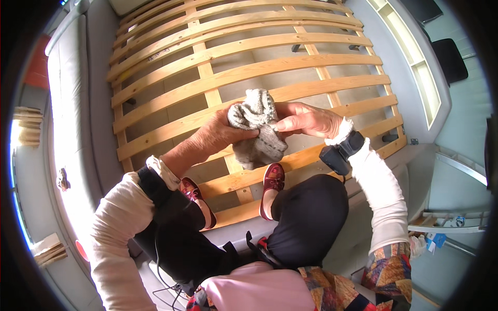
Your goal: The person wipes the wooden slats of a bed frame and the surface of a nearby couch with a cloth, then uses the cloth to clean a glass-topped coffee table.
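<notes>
A bunched grey knitted piece (pixel 258 129) is between my hands above the bed slats; it resembles a sock or a glove, but its folds hide which. Its upper part is pale and ribbed, its lower part darker with dark stitch lines. My left hand (pixel 218 133) closes on it from the left, with the fingertips hidden behind the fabric. From the right, my right hand (pixel 306 120) pinches its edge between the thumb and fingers.
A wooden slatted bed base (pixel 249 73) with gaps between the slats spreads out ahead, and my dark red shoes (pixel 273 179) are among its near slats. A grey padded side (pixel 78 103) bounds it on the left. A ladder-like metal frame (pixel 456 220) is at the right.
</notes>
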Demonstrator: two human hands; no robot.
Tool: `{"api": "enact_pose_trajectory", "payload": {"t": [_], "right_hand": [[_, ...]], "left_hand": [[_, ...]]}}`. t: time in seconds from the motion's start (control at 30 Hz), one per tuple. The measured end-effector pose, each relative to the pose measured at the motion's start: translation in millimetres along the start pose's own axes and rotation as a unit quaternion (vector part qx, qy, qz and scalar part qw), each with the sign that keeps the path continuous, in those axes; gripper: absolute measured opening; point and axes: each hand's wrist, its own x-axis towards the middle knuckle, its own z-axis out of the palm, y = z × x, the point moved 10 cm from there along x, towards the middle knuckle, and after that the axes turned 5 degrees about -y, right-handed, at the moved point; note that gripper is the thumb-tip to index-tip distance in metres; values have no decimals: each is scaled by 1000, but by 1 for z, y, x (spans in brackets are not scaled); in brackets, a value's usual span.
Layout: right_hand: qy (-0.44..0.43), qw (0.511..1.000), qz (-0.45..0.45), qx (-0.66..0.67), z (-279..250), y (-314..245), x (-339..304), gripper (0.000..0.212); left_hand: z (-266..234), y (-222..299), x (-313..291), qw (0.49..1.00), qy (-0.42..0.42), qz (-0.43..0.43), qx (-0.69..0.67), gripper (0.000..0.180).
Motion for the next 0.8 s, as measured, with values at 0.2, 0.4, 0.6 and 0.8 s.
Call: {"api": "enact_pose_trajectory", "payload": {"t": [0.2,0.4,0.6,0.8], "right_hand": [[97,978,-12,-187,0,-17,-34,61],[57,979,85,-174,48,10,-76,49],[83,949,128,-277,72,-6,-88,49],[94,929,100,-345,79,-4,-79,44]], "left_hand": [[-98,-33,-31,992,63,-58,89,41],[-218,-71,-131,945,201,-155,207,38],[-309,-142,-210,873,315,-226,295,55],[-373,-247,-317,786,370,-283,405,70]]}}
